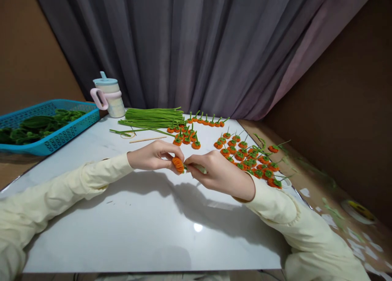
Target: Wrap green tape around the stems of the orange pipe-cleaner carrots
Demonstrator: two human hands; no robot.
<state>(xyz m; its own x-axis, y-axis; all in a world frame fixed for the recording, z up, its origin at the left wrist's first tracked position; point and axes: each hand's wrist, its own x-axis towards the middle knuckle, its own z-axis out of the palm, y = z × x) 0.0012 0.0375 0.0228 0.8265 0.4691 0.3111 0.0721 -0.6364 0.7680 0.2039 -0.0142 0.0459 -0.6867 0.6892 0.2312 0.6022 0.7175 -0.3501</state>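
Between the thumb and fingers of my left hand [159, 155] is a small orange pipe-cleaner pumpkin [178, 165], tilted on its side above the white tabletop. My right hand [211, 170] meets it from the right, its thumb and forefinger pinched at the short green stem. Part of something pale green shows under the right fingers; I cannot tell what it is. Just beyond the hands stand finished-looking orange pumpkins [196, 144] with green tops and upright stems. A larger group of similar pumpkins [240, 155] lies to the right of them.
Green pipe cleaners [154, 117] lie in a bundle at the back, with a thin wooden stick [148, 139] in front. A lidded tumbler [110, 97] stands behind a blue basket [58, 140] of green pieces at left. White scraps [355, 244] litter the surface at right.
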